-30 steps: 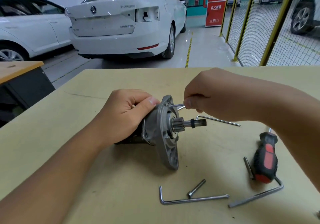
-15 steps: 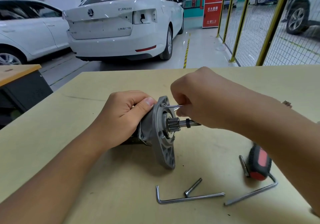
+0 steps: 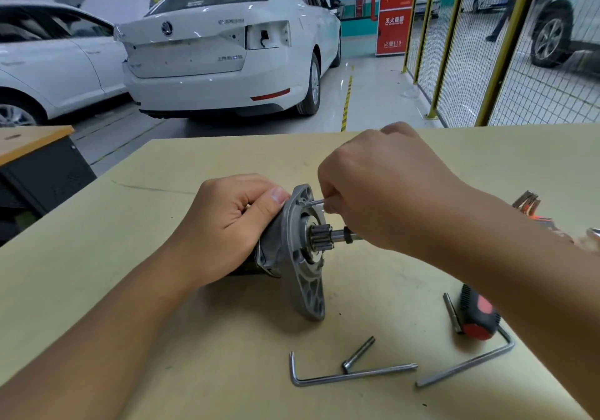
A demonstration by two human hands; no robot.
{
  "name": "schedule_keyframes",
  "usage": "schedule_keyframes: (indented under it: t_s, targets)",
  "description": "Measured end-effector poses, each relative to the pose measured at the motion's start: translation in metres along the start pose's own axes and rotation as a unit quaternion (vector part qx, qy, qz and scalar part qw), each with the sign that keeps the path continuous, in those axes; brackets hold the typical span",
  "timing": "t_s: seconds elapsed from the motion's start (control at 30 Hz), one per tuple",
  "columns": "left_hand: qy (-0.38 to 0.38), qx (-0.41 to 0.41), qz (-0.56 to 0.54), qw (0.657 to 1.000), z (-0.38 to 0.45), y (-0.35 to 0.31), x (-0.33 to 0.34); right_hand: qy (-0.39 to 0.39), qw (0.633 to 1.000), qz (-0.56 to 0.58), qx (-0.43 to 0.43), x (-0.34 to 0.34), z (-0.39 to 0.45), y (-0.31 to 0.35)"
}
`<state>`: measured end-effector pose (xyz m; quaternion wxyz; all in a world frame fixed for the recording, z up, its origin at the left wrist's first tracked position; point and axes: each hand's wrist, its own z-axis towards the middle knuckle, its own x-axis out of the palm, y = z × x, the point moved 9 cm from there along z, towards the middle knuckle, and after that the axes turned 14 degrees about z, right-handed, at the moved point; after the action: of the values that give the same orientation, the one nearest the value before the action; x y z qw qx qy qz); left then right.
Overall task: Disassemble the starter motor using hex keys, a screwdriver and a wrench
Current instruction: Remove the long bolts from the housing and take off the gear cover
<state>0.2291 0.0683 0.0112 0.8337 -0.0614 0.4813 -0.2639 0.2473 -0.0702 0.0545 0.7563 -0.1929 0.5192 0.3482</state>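
Observation:
The starter motor (image 3: 300,257) lies on its side on the beige table (image 3: 162,289), its grey flange and pinion gear facing right. My left hand (image 3: 227,224) grips the motor body just behind the flange, thumb along the flange edge. My right hand (image 3: 373,192) hovers over the pinion shaft and pinches a thin hex key (image 3: 316,202) whose tip sits in the upper part of the flange. Most of that key is hidden inside my fist.
Near the front edge lie a loose bolt (image 3: 358,354), a long hex key (image 3: 350,374) and a second hex key (image 3: 467,364). A red-and-black screwdriver (image 3: 477,314) lies to the right beside a short metal rod (image 3: 451,312). Pliers (image 3: 527,203) lie behind my right forearm.
My right hand has moved left toward the flange and turned, pushing the hex key further in. The hex key that lay behind the shaft is now hidden by my hand.

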Motion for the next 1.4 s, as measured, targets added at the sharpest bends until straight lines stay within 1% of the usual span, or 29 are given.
schedule_keyframes:
  t_s: [0.1, 0.23, 0.33, 0.4, 0.47, 0.53, 0.73, 0.93, 1.1, 1.27, 1.4]
  targets:
    - [-0.018, -0.005, 0.0, 1.0, -0.001, 0.0, -0.003, -0.008, 1.0, -0.01, 0.003, 0.002, -0.001, 0.001]
    - [-0.026, -0.01, -0.006, 1.0, -0.001, 0.001, -0.004, 0.033, 0.996, 0.084, 0.01, 0.008, 0.0, -0.001]
    - [-0.009, -0.015, 0.003, 1.0, -0.001, 0.003, -0.001, 0.052, 0.993, 0.105, -0.008, 0.011, 0.002, 0.0]
    - [-0.005, -0.016, 0.003, 1.0, 0.0, 0.004, -0.001, 0.068, 0.992, 0.11, 0.0, 0.015, 0.003, -0.001]
    - [-0.009, -0.008, 0.009, 1.0, 0.0, 0.002, -0.002, 0.082, 0.991, 0.109, 0.007, 0.018, 0.003, -0.001]
    - [-0.013, -0.001, 0.013, 1.0, -0.001, 0.0, -0.002, 0.079, 0.992, 0.101, 0.005, 0.018, 0.001, 0.001]
    - [-0.02, 0.006, 0.009, 1.0, -0.002, -0.002, -0.004, 0.008, 1.0, 0.017, -0.017, 0.004, -0.003, 0.01]
    - [-0.031, 0.0, 0.005, 1.0, -0.003, -0.003, -0.006, 0.001, 1.0, 0.03, 0.004, 0.003, -0.003, 0.007]
    - [-0.018, -0.014, 0.014, 1.0, -0.002, -0.003, -0.005, 0.024, 0.997, 0.077, 0.003, 0.009, -0.001, 0.006]
    - [-0.026, -0.01, 0.021, 0.999, -0.002, -0.008, -0.007, 0.085, 0.993, 0.079, 0.006, 0.019, -0.008, 0.013]
    - [-0.039, -0.006, 0.017, 0.999, -0.003, -0.008, -0.008, 0.08, 0.993, 0.08, 0.02, 0.019, -0.006, 0.013]
